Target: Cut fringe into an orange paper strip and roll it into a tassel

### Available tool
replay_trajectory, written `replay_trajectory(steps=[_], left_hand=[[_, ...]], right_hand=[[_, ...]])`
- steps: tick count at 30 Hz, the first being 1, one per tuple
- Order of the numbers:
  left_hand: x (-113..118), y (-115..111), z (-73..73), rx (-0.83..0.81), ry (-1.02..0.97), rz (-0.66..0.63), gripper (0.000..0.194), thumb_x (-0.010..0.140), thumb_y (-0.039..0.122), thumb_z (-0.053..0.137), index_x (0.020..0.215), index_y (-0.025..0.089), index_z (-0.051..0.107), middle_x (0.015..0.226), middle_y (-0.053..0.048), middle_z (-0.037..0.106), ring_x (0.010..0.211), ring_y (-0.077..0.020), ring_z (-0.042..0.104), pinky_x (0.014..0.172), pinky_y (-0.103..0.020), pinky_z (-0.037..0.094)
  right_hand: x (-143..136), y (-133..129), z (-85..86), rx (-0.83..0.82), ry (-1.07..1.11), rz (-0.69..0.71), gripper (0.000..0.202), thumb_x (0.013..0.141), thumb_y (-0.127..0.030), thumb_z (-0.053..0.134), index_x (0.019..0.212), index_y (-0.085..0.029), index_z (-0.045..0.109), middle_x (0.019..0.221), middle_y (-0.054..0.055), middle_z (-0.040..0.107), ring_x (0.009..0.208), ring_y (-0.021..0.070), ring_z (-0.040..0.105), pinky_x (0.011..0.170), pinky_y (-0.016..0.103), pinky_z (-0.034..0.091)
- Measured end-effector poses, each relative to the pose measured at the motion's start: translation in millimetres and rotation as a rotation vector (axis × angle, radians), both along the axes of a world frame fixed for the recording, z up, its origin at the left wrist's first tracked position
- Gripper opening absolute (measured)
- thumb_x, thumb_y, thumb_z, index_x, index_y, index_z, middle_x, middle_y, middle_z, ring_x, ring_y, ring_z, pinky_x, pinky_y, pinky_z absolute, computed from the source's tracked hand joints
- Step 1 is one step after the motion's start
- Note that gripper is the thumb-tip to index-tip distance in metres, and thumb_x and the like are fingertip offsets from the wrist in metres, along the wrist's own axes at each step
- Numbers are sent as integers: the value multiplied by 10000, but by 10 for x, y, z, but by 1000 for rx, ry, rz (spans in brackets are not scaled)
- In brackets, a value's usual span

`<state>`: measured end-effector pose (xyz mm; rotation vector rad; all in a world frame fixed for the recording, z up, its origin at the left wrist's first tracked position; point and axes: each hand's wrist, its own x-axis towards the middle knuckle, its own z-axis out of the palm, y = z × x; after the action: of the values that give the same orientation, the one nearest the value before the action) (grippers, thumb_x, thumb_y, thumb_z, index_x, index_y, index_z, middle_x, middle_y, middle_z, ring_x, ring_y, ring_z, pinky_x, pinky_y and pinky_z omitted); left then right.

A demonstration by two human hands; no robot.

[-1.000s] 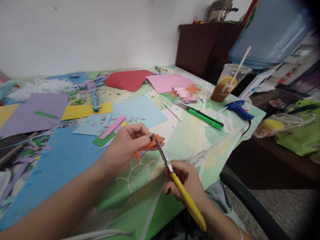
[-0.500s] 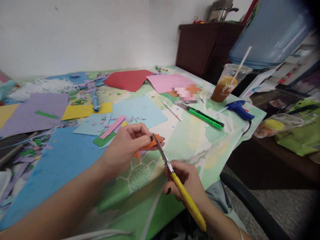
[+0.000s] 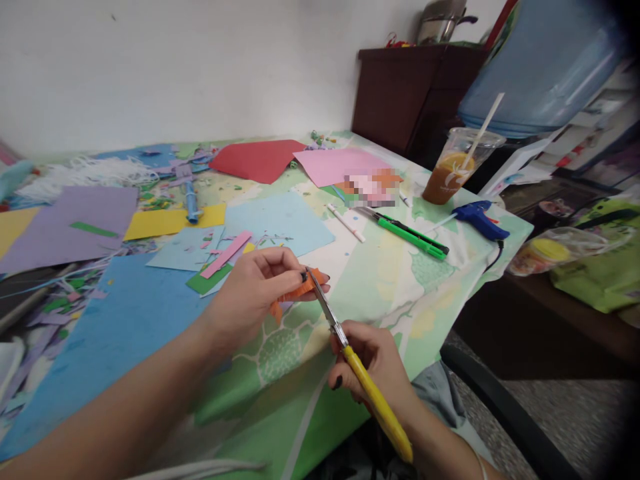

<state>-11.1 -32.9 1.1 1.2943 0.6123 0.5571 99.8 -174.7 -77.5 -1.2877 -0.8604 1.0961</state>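
My left hand (image 3: 260, 287) pinches a fringed strip of orange paper (image 3: 301, 288) between thumb and fingers, above the table's front part. One end of the strip hangs below the fingers. In my right hand (image 3: 373, 357) is a pair of scissors (image 3: 373, 387) with yellow handles, its blades pointing up and away to the left. The blade tips lie across the orange strip, close by my left thumb. Part of the strip is covered by my fingers. Under my left forearm lies a large blue sheet (image 3: 125, 327).
A green utility knife (image 3: 413, 235), a white pen (image 3: 345, 223) and a blue glue gun (image 3: 481, 219) lie to the right. A drink cup (image 3: 450, 173) stands near the table's right edge. Coloured sheets, including a red one (image 3: 257, 160), and paper scraps cover the back and left.
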Motion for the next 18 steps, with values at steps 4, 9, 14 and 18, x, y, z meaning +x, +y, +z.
replay_trajectory(steps=[4,9,14,18], left_hand=[[2,5,-1,-1,-1,-4,175,755,111,608,592,147,558,730,-47,742,828,-211,710,742,-301,583],[-8,3,3,-22,-6,4,182,760,108,603,588,147,555,722,-45,741,832,-223,711,732,-317,589],[-4,-2,1,-53,-35,13,175,759,108,601,591,142,566,735,-52,744,858,-243,706,750,-356,589],[2,-1,-5,-50,-26,14,170,755,110,610,595,144,566,731,-50,743,849,-232,708,746,-331,587]], right_hand=[[-9,-2,-18,14,5,2,427,556,-411,820,612,-180,465,517,-74,275,471,66,224,396,195,154],[4,-6,-10,35,36,32,534,504,-554,810,624,-189,438,532,-76,269,479,67,215,395,198,152],[21,-6,32,34,65,55,572,483,-610,793,636,-192,434,540,-75,278,477,66,227,390,193,173],[20,-7,21,47,79,60,560,492,-602,793,641,-187,449,544,-71,292,478,65,239,386,186,186]])
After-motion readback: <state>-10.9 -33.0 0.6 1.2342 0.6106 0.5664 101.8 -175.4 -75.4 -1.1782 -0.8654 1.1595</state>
